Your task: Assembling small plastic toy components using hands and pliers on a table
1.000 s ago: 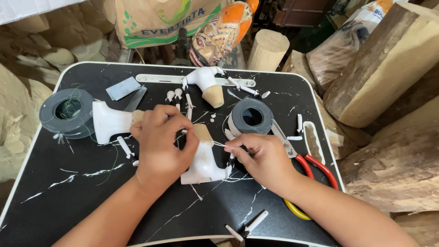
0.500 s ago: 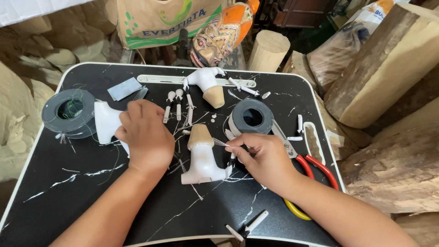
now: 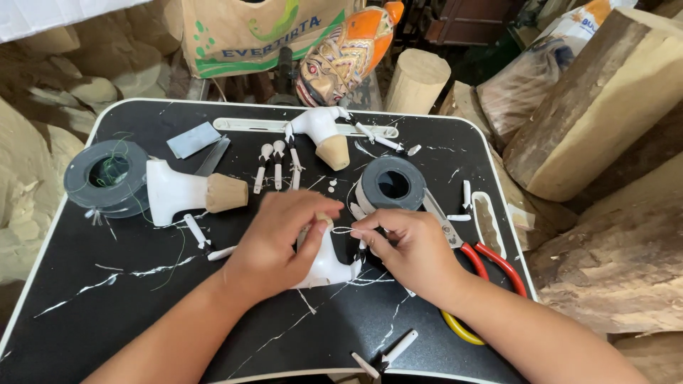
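Note:
My left hand (image 3: pixel 279 235) rests on a white carved puppet body (image 3: pixel 326 264) lying on the black tray table (image 3: pixel 107 299), its fingers closed on the piece's upper end. My right hand (image 3: pixel 402 245) is just right of it and pinches a thin white thread (image 3: pixel 341 230) that runs to the left fingers. A second white body with a tan wooden neck (image 3: pixel 186 192) lies to the left, apart from both hands. A third one (image 3: pixel 321 129) lies at the back.
Two grey spools stand on the table, one at the left (image 3: pixel 105 174) and one by my right hand (image 3: pixel 390 183). Red-handled pliers (image 3: pixel 475 249), small white limb pieces (image 3: pixel 276 163) and a metal blade (image 3: pixel 193 139) lie about. Log sections (image 3: pixel 605 107) and a painted mask (image 3: pixel 345 53) surround the table.
My left hand moved right from the left white body back onto the middle white body. It now meets the right fingers at the thread. The right hand barely moved.

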